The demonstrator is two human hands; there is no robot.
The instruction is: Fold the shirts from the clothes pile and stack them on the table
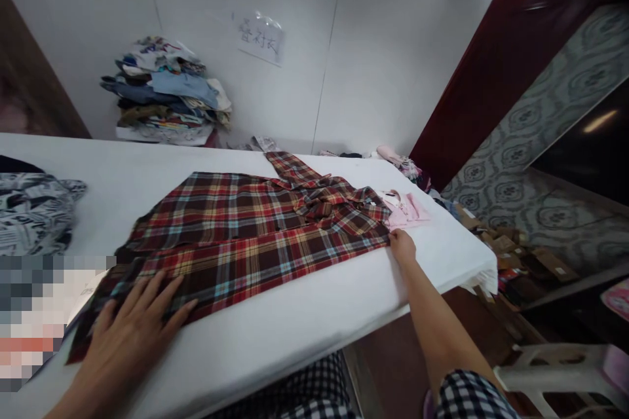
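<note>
A plaid shirt in red, brown and yellow lies spread across the white table, its collar end toward the right and its hem toward the left. One sleeve sticks out toward the wall. Near the hem, my left hand rests flat on the cloth with fingers spread. My right hand pinches the shirt's near edge by the shoulder, fingertips closed on the fabric. Just beyond that hand lies a folded pink garment, close to the shirt's collar.
A tall clothes pile stands at the back left by the wall. Black-and-white printed cloth lies at the left. More clothes sit along the far right edge. A white plastic stool and cardboard boxes are beyond the table.
</note>
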